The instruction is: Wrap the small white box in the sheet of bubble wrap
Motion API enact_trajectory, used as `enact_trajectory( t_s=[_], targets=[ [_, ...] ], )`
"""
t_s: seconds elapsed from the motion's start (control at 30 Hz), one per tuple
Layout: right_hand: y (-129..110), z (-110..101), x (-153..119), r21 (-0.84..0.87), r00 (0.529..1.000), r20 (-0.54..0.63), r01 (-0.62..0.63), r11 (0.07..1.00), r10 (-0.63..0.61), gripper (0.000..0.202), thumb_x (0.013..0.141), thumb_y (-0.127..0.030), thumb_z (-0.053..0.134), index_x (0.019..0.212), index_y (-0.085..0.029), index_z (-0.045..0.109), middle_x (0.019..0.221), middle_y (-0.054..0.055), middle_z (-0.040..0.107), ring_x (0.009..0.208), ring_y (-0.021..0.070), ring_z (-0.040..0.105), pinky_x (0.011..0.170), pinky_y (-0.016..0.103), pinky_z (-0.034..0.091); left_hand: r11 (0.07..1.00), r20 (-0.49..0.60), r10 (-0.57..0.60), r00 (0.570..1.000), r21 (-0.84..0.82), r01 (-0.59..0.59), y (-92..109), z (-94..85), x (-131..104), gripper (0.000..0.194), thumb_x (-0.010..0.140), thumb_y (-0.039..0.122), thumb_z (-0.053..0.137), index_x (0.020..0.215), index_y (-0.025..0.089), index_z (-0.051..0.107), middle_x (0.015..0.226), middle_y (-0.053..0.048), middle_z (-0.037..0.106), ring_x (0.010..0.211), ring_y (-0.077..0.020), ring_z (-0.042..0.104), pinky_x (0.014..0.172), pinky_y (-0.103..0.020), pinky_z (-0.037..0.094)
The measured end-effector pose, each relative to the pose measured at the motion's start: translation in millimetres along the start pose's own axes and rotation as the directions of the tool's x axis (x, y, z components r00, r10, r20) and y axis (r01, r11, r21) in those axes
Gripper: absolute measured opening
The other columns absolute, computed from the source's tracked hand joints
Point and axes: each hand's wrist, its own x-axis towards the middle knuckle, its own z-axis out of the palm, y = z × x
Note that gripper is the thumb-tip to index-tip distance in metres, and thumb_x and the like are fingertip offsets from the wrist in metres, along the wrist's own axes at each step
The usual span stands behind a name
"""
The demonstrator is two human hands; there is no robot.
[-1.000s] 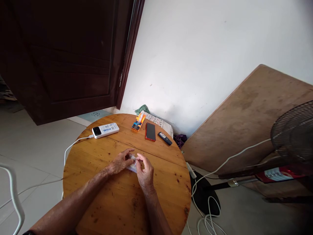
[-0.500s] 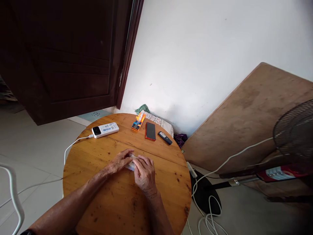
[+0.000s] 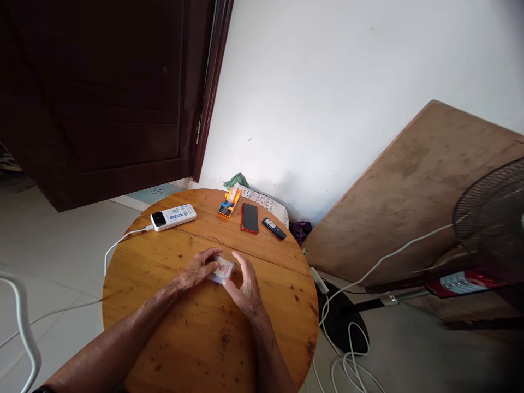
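Observation:
Near the middle of the round wooden table [image 3: 180,333] lies a small whitish packet [image 3: 225,268] with red printing, partly covered by fingers. My left hand [image 3: 200,269] grips its left side, with the thumb resting on top. On the packet's right, my right hand [image 3: 244,286] has thumb and fingers spread apart. Its thumb tip is close to the packet's lower right corner; whether it touches cannot be made out.
Toward the table's far edge are a white power bank [image 3: 174,217] with a cable, an orange and blue item [image 3: 229,202], a red-edged phone [image 3: 249,218] and a dark remote-like device [image 3: 274,228]. A fan [image 3: 491,213] stands at right.
My right hand has opened and drawn back from the packet, uncovering its printed top. My left hand has kept its hold. The whole view has shifted slightly.

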Motion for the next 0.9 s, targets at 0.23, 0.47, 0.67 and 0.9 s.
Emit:
enact_trajectory(
  t_s=[0.23, 0.47, 0.67, 0.9],
  targets=[
    [1.7, 10.5, -0.1, -0.073, 0.998, 0.019, 0.063, 0.995, -0.062, 0.046, 0.073, -0.019, 0.062, 0.118, -0.023, 0.059, 0.126, 0.009, 0.062, 0.114, 0.0268, 0.058, 0.097, 0.042, 0.046, 0.999, -0.019, 0.003, 1.000, -0.037, -0.003, -3.8, 2.2, 2.7, 0.054, 0.074, 0.041, 0.066, 0.121, 0.016, 0.061, 0.104, -0.008, 0.068, 0.092, -0.0213, 0.062, 0.083, -0.034, 0.050],
    [1.9, 9.5, 1.9, -0.158, 0.991, 0.021, 0.135, 0.978, -0.133, 0.039, 0.076, -0.021, 0.061, 0.116, -0.023, 0.061, 0.122, 0.009, 0.063, 0.116, 0.0280, 0.056, 0.099, 0.043, 0.043, 0.993, -0.060, 0.048, 0.997, 0.113, -0.041, 1.4, 3.7, 0.5, 0.043, 0.078, 0.039, 0.060, 0.114, 0.016, 0.066, 0.099, -0.007, 0.071, 0.089, -0.0215, 0.063, 0.080, -0.032, 0.050],
    [-0.6, 7.7, 0.8, -0.200, 0.988, 0.037, 0.155, 0.968, -0.150, 0.038, 0.078, -0.022, 0.062, 0.116, -0.023, 0.064, 0.126, 0.009, 0.060, 0.113, 0.0273, 0.056, 0.097, 0.043, 0.043, 0.945, -0.096, 0.157, 0.983, 0.302, -0.122, 4.9, 2.1, -1.7, 0.037, 0.080, 0.037, 0.057, 0.110, 0.018, 0.069, 0.108, -0.010, 0.071, 0.100, -0.0248, 0.062, 0.093, -0.035, 0.047],
    [6.5, 2.4, 1.3, -0.101, 0.994, 0.012, 0.108, 0.989, -0.108, 0.068, 0.073, -0.025, 0.069, 0.137, -0.023, 0.047, 0.140, 0.012, 0.053, 0.129, 0.0299, 0.049, 0.107, 0.046, 0.039, 0.992, -0.146, 0.068, 0.987, 0.116, -0.051, 5.4, -2.2, -0.9, 0.047, 0.078, 0.047, 0.060, 0.113, 0.017, 0.067, 0.113, -0.012, 0.070, 0.101, -0.0268, 0.063, 0.088, -0.036, 0.049]
  ],
)
